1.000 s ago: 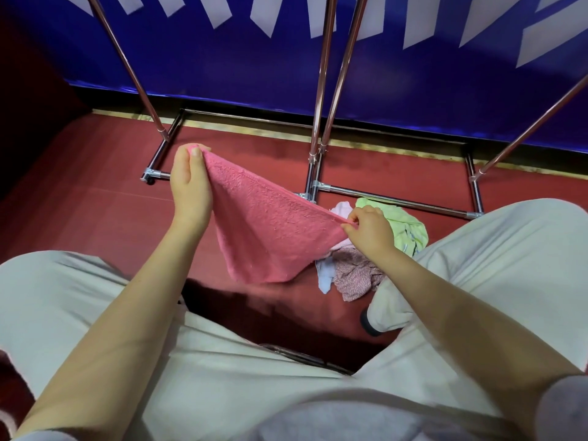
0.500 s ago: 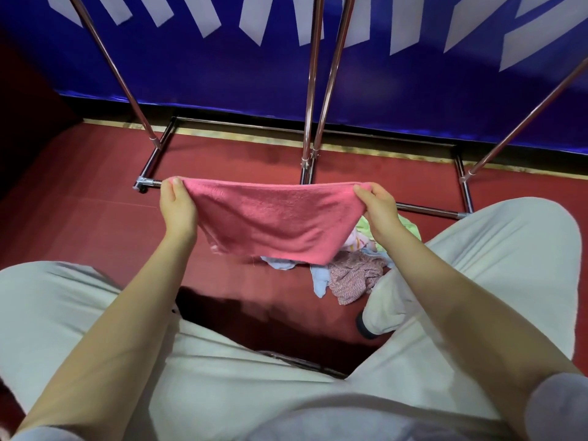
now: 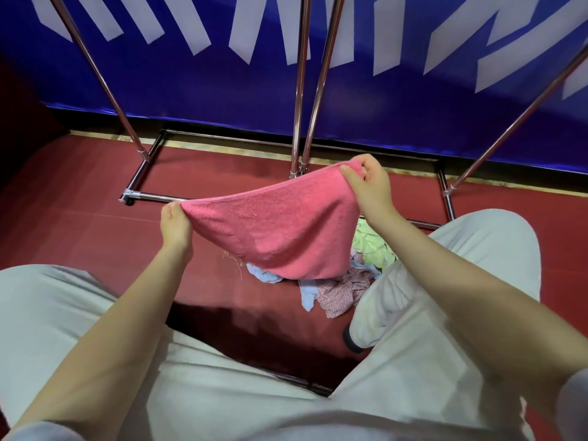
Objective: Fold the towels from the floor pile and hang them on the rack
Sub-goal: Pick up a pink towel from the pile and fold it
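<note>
A pink towel (image 3: 280, 230) hangs stretched in the air between my two hands, sagging in the middle. My left hand (image 3: 175, 224) pinches its lower left corner. My right hand (image 3: 369, 183) grips the upper right corner, held higher and farther forward. Under the towel, on the red floor, lies the pile of towels (image 3: 343, 288): a light green one, a light blue one and a mottled pinkish one, partly hidden by the pink towel and my right knee. The metal rack (image 3: 299, 90) stands just beyond, with slanted chrome poles and a floor frame.
A blue banner with white stripes (image 3: 366, 100) covers the wall behind the rack. My knees in pale grey trousers (image 3: 477, 249) fill the foreground on both sides of the pile. A dark shoe tip (image 3: 350, 338) shows by the right leg.
My right hand has risen and moved forward with its corner, while my left hand has dropped lower. The towel has gone from level to tilted up to the right.
</note>
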{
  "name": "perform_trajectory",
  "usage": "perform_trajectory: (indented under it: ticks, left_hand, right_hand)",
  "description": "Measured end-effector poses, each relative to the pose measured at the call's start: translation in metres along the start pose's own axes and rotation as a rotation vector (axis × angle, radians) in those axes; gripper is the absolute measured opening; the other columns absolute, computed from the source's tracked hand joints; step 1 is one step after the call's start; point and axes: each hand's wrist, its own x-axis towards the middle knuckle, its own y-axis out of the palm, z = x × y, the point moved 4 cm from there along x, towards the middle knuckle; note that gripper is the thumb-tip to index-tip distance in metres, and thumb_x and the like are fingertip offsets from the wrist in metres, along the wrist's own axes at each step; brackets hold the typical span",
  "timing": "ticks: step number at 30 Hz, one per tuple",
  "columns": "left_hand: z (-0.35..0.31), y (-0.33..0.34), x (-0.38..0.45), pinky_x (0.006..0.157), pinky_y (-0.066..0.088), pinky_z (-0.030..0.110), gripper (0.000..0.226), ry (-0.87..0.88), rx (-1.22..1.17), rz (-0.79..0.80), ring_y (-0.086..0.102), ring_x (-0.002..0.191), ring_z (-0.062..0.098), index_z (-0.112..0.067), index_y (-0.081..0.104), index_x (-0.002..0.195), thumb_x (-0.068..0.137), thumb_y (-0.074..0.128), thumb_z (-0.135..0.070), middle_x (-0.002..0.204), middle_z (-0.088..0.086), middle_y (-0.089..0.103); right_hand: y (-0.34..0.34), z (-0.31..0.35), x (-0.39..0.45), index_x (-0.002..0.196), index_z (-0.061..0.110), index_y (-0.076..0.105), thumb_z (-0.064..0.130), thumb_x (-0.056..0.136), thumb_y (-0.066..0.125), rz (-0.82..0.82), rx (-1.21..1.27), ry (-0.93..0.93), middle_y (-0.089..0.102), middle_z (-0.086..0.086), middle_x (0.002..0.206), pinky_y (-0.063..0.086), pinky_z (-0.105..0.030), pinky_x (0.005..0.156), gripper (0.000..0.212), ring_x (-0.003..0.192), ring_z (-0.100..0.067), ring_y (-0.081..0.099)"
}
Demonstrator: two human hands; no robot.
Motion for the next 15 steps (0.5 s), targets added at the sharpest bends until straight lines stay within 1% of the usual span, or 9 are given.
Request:
perform_trajectory:
  ticks: [2, 3, 4, 6, 8, 11, 13, 14, 15]
  left_hand:
    - [-0.007, 0.003, -0.007, 0.093, 0.043, 0.038, 0.032, -0.024, -0.027, -0.007, 0.047, 0.096, 0.018, -0.012, 0.055, 0.112, 0.096, 0.030, -0.022, 0.110, 0.005, 0.055]
    - [-0.010, 0.004, -0.011, 0.090, 0.040, 0.035, 0.032, -0.018, -0.029, -0.008, 0.046, 0.097, 0.017, -0.012, 0.055, 0.114, 0.097, 0.030, -0.022, 0.109, 0.004, 0.053]
    - [-0.013, 0.006, -0.014, 0.089, 0.039, 0.032, 0.034, 0.000, -0.016, -0.007, 0.045, 0.098, 0.017, -0.009, 0.055, 0.118, 0.099, 0.029, -0.021, 0.109, 0.003, 0.052]
    - [-0.015, 0.009, -0.017, 0.094, 0.039, 0.031, 0.037, 0.051, 0.037, 0.003, 0.044, 0.101, 0.015, -0.002, 0.054, 0.123, 0.101, 0.030, -0.019, 0.112, 0.006, 0.052]
    - [-0.014, 0.013, -0.019, 0.099, 0.036, 0.031, 0.037, 0.100, 0.113, 0.030, 0.046, 0.104, 0.016, 0.003, 0.054, 0.123, 0.101, 0.031, -0.017, 0.118, 0.015, 0.055]
    - [-0.015, 0.016, -0.022, 0.099, 0.036, 0.033, 0.036, 0.133, 0.174, 0.056, 0.052, 0.111, 0.026, 0.006, 0.056, 0.116, 0.101, 0.032, -0.016, 0.124, 0.022, 0.057]
    - [-0.016, 0.017, -0.022, 0.096, 0.039, 0.036, 0.034, 0.137, 0.155, 0.058, 0.050, 0.099, 0.021, 0.005, 0.058, 0.108, 0.101, 0.033, -0.016, 0.116, 0.025, 0.059]
    - [-0.017, 0.017, -0.021, 0.092, 0.040, 0.035, 0.031, 0.132, 0.141, 0.055, 0.046, 0.095, 0.017, 0.001, 0.059, 0.102, 0.101, 0.034, -0.017, 0.107, 0.022, 0.059]
    - [-0.019, 0.017, -0.021, 0.087, 0.038, 0.032, 0.027, 0.118, 0.124, 0.053, 0.043, 0.094, 0.015, -0.005, 0.057, 0.094, 0.101, 0.034, -0.017, 0.097, 0.014, 0.057]
  right_hand:
    - [-0.004, 0.002, 0.004, 0.078, 0.020, 0.053, 0.013, 0.089, 0.060, 0.050, -0.025, -0.017, 0.056, 0.008, 0.077, 0.040, -0.012, 0.066, 0.015, 0.069, 0.004, 0.050]
    - [-0.006, 0.000, 0.005, 0.075, 0.024, 0.051, 0.014, 0.090, 0.061, 0.079, -0.044, -0.010, 0.055, 0.009, 0.077, 0.040, -0.013, 0.066, 0.020, 0.071, 0.001, 0.050]
    - [-0.009, -0.005, 0.004, 0.074, 0.026, 0.049, 0.014, 0.090, 0.061, 0.105, -0.068, 0.001, 0.054, 0.010, 0.077, 0.039, -0.013, 0.065, 0.023, 0.071, -0.001, 0.049]
    - [-0.013, -0.019, 0.003, 0.072, 0.027, 0.047, 0.014, 0.090, 0.061, 0.126, -0.116, 0.042, 0.052, 0.011, 0.076, 0.036, -0.010, 0.061, 0.026, 0.069, -0.001, 0.046]
    - [-0.016, -0.033, 0.003, 0.071, 0.026, 0.048, 0.014, 0.089, 0.061, 0.082, -0.126, 0.118, 0.051, 0.010, 0.075, 0.035, -0.009, 0.058, 0.026, 0.068, -0.001, 0.044]
    - [-0.013, -0.048, 0.005, 0.068, 0.020, 0.043, 0.015, 0.089, 0.060, -0.051, -0.034, 0.258, 0.043, 0.004, 0.070, 0.032, -0.020, 0.057, 0.027, 0.066, -0.009, 0.038]
    - [-0.008, -0.054, 0.005, 0.070, 0.018, 0.042, 0.015, 0.089, 0.060, -0.088, 0.035, 0.328, 0.040, 0.002, 0.070, 0.030, -0.026, 0.058, 0.027, 0.066, -0.011, 0.036]
    - [-0.006, -0.056, 0.004, 0.070, 0.019, 0.041, 0.015, 0.089, 0.059, -0.093, 0.045, 0.349, 0.038, 0.002, 0.069, 0.030, -0.025, 0.056, 0.028, 0.065, -0.011, 0.035]
    - [-0.005, -0.058, 0.003, 0.069, 0.019, 0.040, 0.015, 0.090, 0.059, -0.095, 0.051, 0.361, 0.037, 0.002, 0.069, 0.029, -0.023, 0.055, 0.028, 0.064, -0.010, 0.034]
